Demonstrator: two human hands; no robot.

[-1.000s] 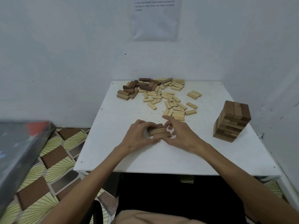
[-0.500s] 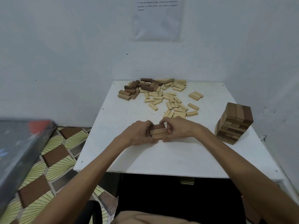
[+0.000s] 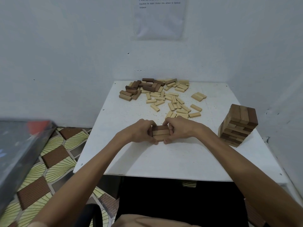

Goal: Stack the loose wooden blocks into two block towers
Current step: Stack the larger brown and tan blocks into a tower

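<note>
A white table (image 3: 172, 158) sits pushed into the corner, its top speckled with small dark marks. Behind it, a pale wall (image 3: 65, 54) carries a sheet of paper (image 3: 159, 18) up high, a few lines of print at its top, too small to read. Down on the left, the floor (image 3: 54, 163) shows a busy pattern of yellow fan shapes and brown ribbed squares. Nearer on the far left, a dark blurred box (image 3: 18, 151) with a red patch juts into view.
</note>
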